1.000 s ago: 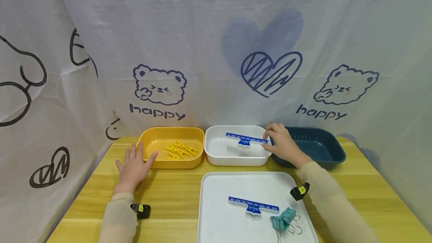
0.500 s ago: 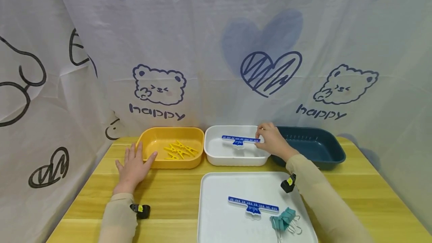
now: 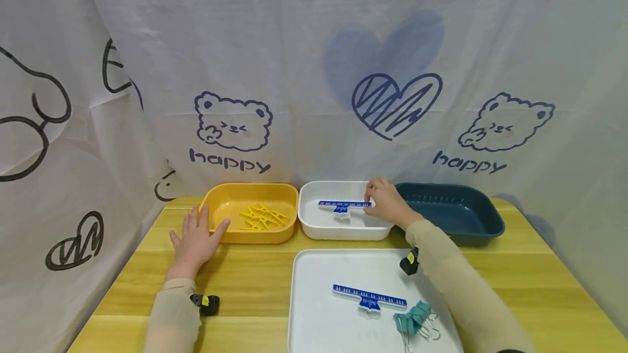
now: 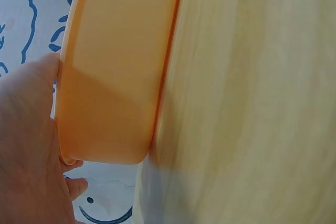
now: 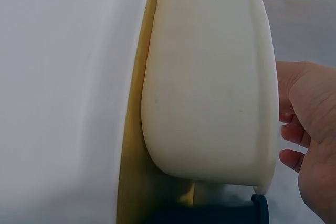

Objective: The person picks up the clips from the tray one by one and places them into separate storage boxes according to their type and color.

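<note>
My right hand (image 3: 390, 203) pinches the right end of a long blue music page clip (image 3: 341, 210) with a piano-key strip. The clip is level inside the white bin (image 3: 343, 232); in the right wrist view the bin's wall hides it and the fingertips. My left hand (image 3: 193, 244) has its fingers spread at the left front corner of the yellow bin (image 4: 113, 77), thumb along the rim. Yellow clothespins (image 3: 265, 217) lie in that bin. A second blue music page clip (image 3: 369, 301) lies on the white tray (image 3: 314, 266) in front.
Teal binder clips (image 3: 413, 318) are bunched on the tray's right side. A dark blue bin (image 3: 473, 236) stands right beside the white one. Behind the row of bins hangs a printed cloth (image 3: 304, 70). All stand on a wood-grain table (image 3: 245, 287).
My right hand has moved left with the music page clip, carrying it lower and farther into the white bin. The left hand has stayed in place.
</note>
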`<act>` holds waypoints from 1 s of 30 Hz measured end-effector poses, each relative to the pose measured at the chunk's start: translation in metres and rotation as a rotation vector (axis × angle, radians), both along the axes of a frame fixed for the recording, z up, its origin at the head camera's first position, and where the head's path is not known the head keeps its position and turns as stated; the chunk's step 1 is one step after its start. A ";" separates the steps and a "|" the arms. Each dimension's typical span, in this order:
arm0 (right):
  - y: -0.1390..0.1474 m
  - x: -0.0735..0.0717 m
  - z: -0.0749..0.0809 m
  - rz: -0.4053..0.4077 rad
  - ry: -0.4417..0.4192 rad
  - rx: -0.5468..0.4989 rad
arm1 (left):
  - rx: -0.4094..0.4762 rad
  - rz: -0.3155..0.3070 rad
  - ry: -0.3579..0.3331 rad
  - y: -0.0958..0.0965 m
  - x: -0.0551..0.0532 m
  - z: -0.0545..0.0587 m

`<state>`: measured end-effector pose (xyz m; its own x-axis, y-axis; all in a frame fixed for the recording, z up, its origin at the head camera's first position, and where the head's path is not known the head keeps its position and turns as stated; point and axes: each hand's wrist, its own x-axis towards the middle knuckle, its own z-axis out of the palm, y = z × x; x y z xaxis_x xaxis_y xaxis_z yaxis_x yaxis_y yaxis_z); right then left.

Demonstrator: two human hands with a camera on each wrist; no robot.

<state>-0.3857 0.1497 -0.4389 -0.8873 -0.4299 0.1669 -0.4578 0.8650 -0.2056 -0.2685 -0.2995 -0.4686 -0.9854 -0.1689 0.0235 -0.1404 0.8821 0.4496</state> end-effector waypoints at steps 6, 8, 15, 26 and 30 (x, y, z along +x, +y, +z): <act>-0.009 -0.002 0.001 -0.022 -0.021 0.012 | 0.000 0.000 0.010 -0.001 -0.001 -0.001; -0.011 -0.003 -0.001 -0.025 -0.024 0.013 | -0.003 0.001 0.012 -0.001 -0.001 -0.002; -0.015 -0.006 -0.004 -0.040 -0.033 0.003 | 0.002 0.002 0.007 0.000 0.000 0.000; -0.018 -0.010 -0.006 -0.064 -0.004 0.079 | 0.014 -0.003 0.004 0.001 0.000 0.001; -0.019 -0.012 -0.007 -0.061 0.008 0.124 | 0.014 -0.004 0.008 0.000 0.000 0.000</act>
<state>-0.3979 0.1309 -0.4462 -0.9111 -0.3934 0.1231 -0.4052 0.9096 -0.0916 -0.2683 -0.2990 -0.4681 -0.9857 -0.1657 0.0295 -0.1334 0.8762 0.4632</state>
